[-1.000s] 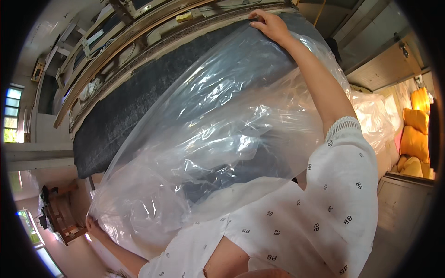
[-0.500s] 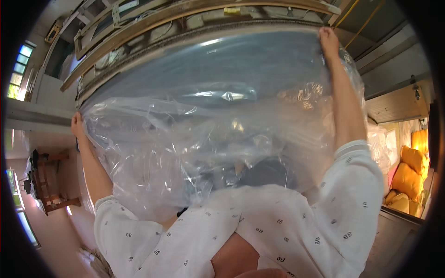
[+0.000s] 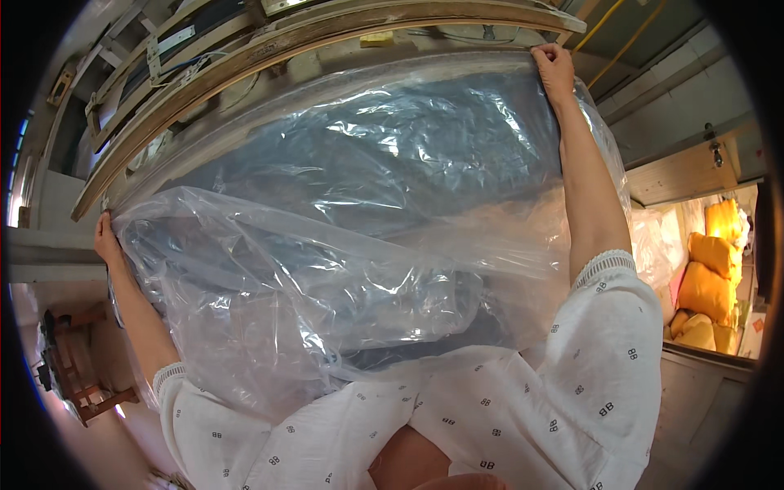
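The left hand (image 3: 104, 237) pinches the left edge of the large clear crinkled plastic bag (image 3: 359, 245) covering a dark flat cushion (image 3: 425, 155); at the bag's upper right corner, right hand (image 3: 554, 67) fingers curl closed, gripping it

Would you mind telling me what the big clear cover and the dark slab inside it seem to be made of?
The clear cover looks like thin, glossy plastic film: transparent, crinkled, with bright glare streaks. The dark slab seems to be a matte, grey-blue fabric-covered pad, possibly a mattress, though the film blurs its texture. The left hand and right hand grip the film at its upper corners.
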`<state>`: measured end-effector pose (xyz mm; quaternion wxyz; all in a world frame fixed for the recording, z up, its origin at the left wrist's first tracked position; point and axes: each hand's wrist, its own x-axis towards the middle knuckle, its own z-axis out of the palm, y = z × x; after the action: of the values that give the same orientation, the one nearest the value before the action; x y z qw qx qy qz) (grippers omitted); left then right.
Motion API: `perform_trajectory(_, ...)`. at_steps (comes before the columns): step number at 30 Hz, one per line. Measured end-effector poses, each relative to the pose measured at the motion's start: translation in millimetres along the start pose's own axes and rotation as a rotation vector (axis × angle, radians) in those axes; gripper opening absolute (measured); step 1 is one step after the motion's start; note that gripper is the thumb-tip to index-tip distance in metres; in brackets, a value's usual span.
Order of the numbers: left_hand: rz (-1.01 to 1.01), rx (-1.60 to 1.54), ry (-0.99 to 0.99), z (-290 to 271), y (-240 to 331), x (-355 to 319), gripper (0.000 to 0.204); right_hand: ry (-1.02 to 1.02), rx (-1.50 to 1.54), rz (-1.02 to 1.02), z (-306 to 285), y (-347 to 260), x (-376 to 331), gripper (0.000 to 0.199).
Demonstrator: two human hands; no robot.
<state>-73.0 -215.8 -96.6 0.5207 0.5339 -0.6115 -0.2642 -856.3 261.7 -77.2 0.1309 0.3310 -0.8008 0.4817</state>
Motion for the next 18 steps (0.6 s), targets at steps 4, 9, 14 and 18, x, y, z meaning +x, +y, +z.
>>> perform_trajectory(4, 0.017, 0.344, 0.096, 2, -3, 18, 0.033, 0.198, -0.127, -0.056, 4, 18, 7, 0.036)
perform_trajectory(9, 0.033, 0.481, 0.258, 1, -20, 23, 0.03, 0.234, -0.163, -0.049, 2, 31, 11, 0.043)
perform_trajectory(14, -0.186, -0.147, 0.08, -18, -28, 26, 0.024, 0.278, -0.087, -0.038, 3, 20, 9, 0.04)
perform_trajectory(18, -0.155, -0.199, 0.164, -9, -33, 31, 0.023, 0.275, -0.004, 0.014, -6, 23, 11, 0.038)
